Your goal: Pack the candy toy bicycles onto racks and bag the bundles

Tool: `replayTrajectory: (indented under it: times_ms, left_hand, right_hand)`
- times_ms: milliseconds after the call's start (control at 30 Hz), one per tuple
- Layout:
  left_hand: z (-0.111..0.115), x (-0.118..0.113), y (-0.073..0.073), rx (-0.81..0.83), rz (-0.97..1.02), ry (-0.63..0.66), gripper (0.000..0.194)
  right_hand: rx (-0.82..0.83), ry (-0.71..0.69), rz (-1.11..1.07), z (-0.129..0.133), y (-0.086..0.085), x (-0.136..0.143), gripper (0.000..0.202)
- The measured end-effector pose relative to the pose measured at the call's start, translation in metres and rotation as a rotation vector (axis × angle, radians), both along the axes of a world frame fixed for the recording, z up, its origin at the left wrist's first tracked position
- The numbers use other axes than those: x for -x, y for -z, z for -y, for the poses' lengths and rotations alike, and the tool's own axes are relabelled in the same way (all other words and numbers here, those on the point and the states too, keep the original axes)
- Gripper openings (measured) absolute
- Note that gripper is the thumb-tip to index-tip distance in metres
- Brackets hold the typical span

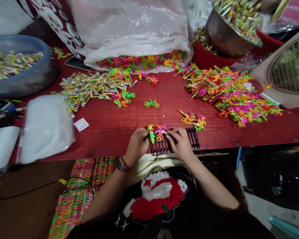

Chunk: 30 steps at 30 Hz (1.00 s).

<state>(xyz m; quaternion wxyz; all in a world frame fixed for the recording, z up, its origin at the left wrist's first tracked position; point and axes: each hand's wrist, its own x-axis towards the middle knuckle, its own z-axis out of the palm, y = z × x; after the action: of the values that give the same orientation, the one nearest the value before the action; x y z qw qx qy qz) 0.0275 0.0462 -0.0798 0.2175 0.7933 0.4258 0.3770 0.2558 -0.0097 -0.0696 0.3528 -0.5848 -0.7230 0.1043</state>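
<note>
My left hand is closed at the left end of a black plastic rack, its fingertips against an upright yellow-green toy bicycle. My right hand pinches a small printed candy tube over the rack. Between the hands, a pink and yellow toy bicycle meets the tube's end; I cannot tell whether they are joined. Just beyond my right hand lies a small group of toy bicycles with tubes. One green and yellow bicycle lies alone farther back.
Loose candy tubes are heaped at back left, bicycles with tubes at back right. A white sack spills bicycles. A blue basin, clear bags, metal bowl and fan stand around the red table.
</note>
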Motion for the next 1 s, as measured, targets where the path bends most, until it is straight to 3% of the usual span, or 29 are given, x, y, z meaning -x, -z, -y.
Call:
replayTrajectory:
  times_ms: [200,467,600,800,1000]
  left_hand:
    - [0.002,-0.002,0.004,-0.009,-0.018,-0.008,0.02]
    - [0.004,-0.004,0.002,0.011,0.023,-0.07,0.018]
    - [0.004,-0.004,0.002,0.018,0.032,-0.09,0.019]
    - [0.004,-0.003,-0.002,0.03,0.033,-0.079,0.022]
    - [0.004,-0.002,-0.002,0.041,0.036,-0.082,0.022]
  right_hand:
    - [-0.012,-0.07,-0.007,-0.01,0.001,-0.005,0.026]
    - [-0.052,-0.065,-0.19,-0.012,-0.002,-0.016,0.016]
    - [-0.01,-0.133,-0.273,-0.006,-0.008,-0.02,0.009]
    - [0.162,-0.331,-0.303,0.018,-0.013,0.014,0.012]
    - [0.132,-0.375,-0.191,0.025,-0.009,0.029,0.021]
